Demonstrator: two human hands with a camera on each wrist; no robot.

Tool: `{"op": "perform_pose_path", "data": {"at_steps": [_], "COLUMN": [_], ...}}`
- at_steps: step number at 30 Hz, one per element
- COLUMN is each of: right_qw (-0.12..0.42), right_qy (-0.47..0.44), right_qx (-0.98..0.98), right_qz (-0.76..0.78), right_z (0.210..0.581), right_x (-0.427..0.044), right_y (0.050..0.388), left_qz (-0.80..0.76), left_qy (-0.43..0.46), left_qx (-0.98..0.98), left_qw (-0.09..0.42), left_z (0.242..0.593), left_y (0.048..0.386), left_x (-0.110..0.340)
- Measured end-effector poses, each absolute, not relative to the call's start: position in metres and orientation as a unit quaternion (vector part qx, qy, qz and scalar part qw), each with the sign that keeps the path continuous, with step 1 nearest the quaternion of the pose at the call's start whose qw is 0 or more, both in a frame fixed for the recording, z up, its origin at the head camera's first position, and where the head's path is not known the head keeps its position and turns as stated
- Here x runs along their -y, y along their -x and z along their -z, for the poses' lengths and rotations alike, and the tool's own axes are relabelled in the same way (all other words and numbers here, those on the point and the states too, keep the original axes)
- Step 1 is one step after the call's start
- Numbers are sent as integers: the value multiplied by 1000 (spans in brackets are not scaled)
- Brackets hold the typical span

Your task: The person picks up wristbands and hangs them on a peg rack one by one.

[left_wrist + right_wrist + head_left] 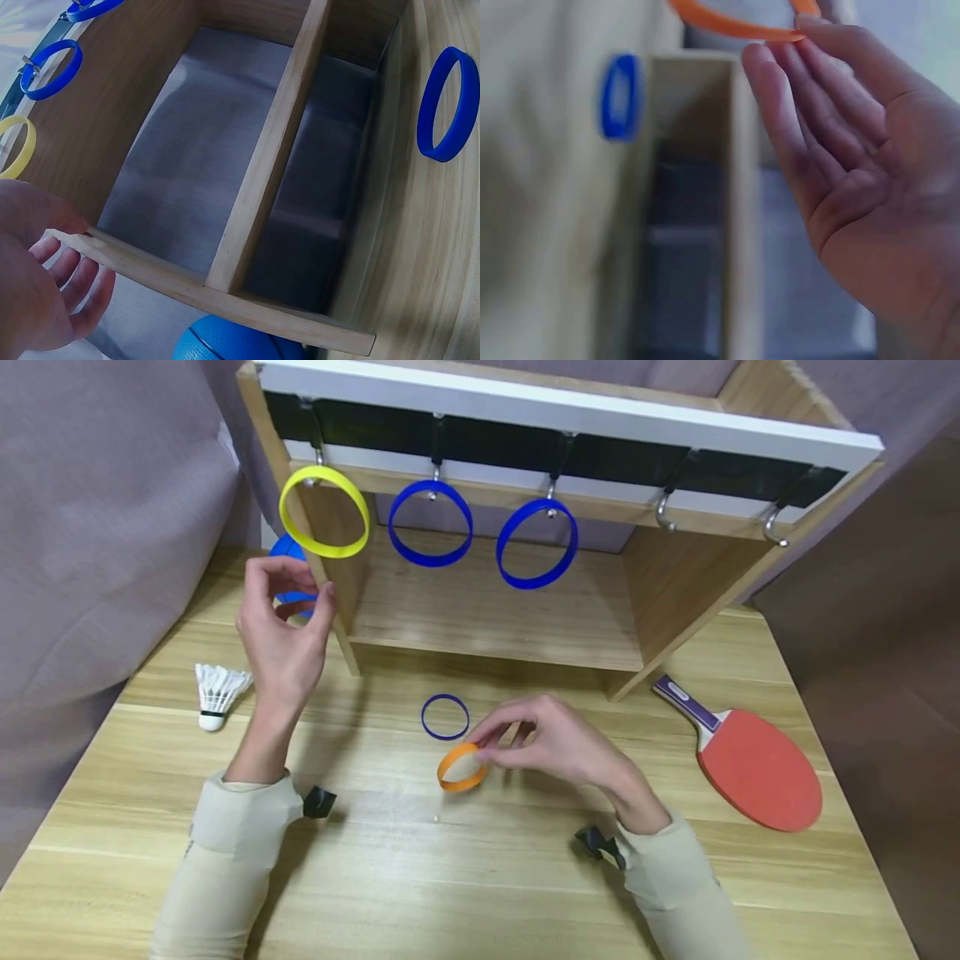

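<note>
Right hand (551, 739) pinching orange band (452, 786), clear of shelf edge (495, 652)

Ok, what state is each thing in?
Yellow ring: hung on hook
Two blue rings: hung on hooks
Third blue ring: flat on table
Orange ring: pinched by right hand
Two rightmost hooks: bare
Shuttlecock: lying on table
Paddle: lying red side up
Shelf: upright, left hand around its edge
Blue ball: partly hidden
</note>
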State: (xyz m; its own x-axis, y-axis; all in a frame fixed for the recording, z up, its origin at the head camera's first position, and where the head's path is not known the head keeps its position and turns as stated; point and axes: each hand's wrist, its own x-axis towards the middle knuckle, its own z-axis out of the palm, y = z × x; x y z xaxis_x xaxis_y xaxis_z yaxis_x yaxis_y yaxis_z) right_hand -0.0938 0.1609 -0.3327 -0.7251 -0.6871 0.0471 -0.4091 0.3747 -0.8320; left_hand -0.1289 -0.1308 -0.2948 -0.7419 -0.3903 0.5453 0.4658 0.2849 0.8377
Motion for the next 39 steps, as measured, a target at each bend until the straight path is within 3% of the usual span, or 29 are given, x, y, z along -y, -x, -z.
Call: {"op": "perform_pose_path", "data": {"at_steps": [4,9,16,21,39], "right_qw": [65,-48,-147,-174,-153], "right_qy": [327,258,168,135,110], "right_qx": [-797,-674,-499,-516,-555], "right_qz": [504,691,837,828,810], "right_z": [291,245,219,217,223], "right_x": [-185,-211,-226,-228,-234], "right_y": [97,97,106,113,120], "left_qz": [596,595,597,598,593], "left_qy": [27,28,23,23,26], "left_qx": [718,718,717,716,721], "left_qw": [359,360,360,358,358], "left_z": [295,294,295,296,295], "left_y": [129,129,129,129,128], "left_x": [131,132,133,133,132]}}
